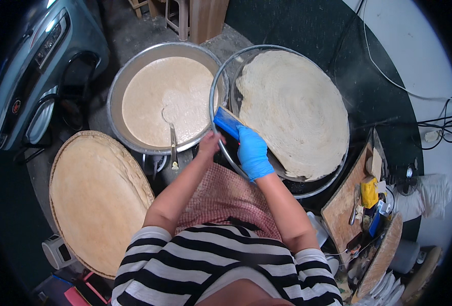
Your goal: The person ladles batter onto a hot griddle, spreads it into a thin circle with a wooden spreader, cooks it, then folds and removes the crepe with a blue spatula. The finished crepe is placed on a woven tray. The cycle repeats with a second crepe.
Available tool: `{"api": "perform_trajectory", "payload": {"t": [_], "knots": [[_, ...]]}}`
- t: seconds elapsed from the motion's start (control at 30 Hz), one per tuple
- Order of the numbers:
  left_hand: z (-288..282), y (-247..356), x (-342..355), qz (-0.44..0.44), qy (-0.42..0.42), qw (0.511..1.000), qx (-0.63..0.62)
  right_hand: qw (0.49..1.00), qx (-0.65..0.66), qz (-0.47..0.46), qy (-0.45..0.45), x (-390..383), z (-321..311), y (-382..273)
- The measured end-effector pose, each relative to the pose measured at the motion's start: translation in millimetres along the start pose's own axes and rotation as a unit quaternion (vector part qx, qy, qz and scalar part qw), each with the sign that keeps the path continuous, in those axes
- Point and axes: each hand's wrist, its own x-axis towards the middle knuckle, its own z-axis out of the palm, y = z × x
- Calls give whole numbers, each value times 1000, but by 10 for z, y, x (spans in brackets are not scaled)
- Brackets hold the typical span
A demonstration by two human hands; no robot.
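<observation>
My right hand (254, 150), in a blue glove, grips a flat scraper (228, 123) with a blue body and a pale edge. The scraper lies over the near left rim of a round griddle, beside a large thin pancake (297, 112) that spreads across most of the hot plate. My bare left hand (209, 144) has its fingers curled at the griddle's metal ring (212, 84); what they hold, if anything, is hidden. Left of the ring stands a wide metal basin (115, 92) of pale batter (159, 86). A ladle (173, 145) rests in it, handle over the near rim.
At the left, a round woven tray (53, 178) bears a stack of finished pancakes (98, 204). Beyond it stands a grey-blue motor scooter (47, 56). A wooden board (341, 209) with a yellow box (369, 191) and small tools is at the right. Cables (435, 122) hang along the wall.
</observation>
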Motion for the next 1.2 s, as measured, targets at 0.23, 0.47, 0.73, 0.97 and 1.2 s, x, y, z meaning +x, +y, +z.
{"api": "perform_trajectory", "payload": {"t": [0.23,0.47,0.73,0.97,1.2], "knots": [[544,-947,-907,-136,-51,989,13,1000,-14,19,11,-13,-15,77],[200,-226,-118,-8,88,996,20,1000,11,14,22,51,17,146],[514,-928,-911,-104,-50,993,27,999,-19,26,7,165,8,197],[236,-347,-256,-80,52,990,103,999,-20,40,-2,282,-21,253],[324,-671,-557,-91,-1,996,25,999,-21,43,-4,404,14,333]]}}
